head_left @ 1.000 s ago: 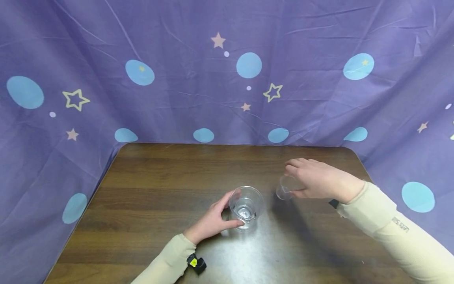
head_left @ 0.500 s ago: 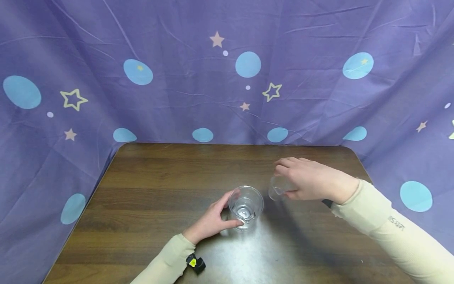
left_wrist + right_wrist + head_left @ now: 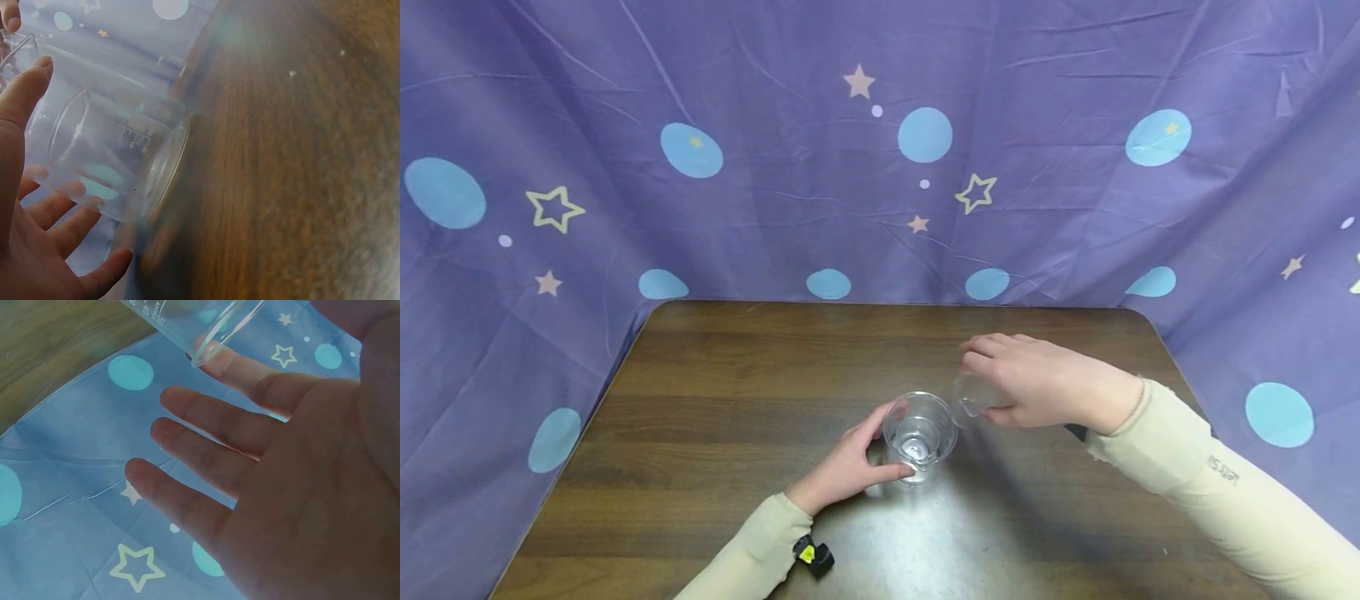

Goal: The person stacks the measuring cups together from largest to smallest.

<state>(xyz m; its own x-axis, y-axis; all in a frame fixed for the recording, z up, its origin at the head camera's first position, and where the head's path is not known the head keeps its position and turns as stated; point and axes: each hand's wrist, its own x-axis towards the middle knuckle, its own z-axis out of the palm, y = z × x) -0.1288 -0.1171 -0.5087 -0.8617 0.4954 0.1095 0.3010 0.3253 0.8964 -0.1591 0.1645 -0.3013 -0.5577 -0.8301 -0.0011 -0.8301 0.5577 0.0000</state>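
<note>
My left hand [image 3: 853,467] grips a large clear beaker [image 3: 942,425] standing upright on the table, thumb at the near side and fingers round the far side. Through the wall of this beaker in the left wrist view, a smaller clear vessel [image 3: 69,128] with a round rim and faint printed marks shows inside. Just right of the large beaker, my right hand [image 3: 1037,379] holds a small clear beaker [image 3: 967,408] by its rim, above the table. White graduation marks are printed on the small beaker [image 3: 178,322] in the right wrist view; other right-hand fingers extend free below it.
The brown wooden table [image 3: 715,400] has rounded far corners. A purple curtain [image 3: 790,200] with blue dots and stars hangs behind it and along both sides. A black strap device [image 3: 815,556] with a yellow mark sits at the left wrist.
My right hand has moved left with the small beaker, which is now close beside the large beaker's rim. The left hand and the large beaker have stayed in place.
</note>
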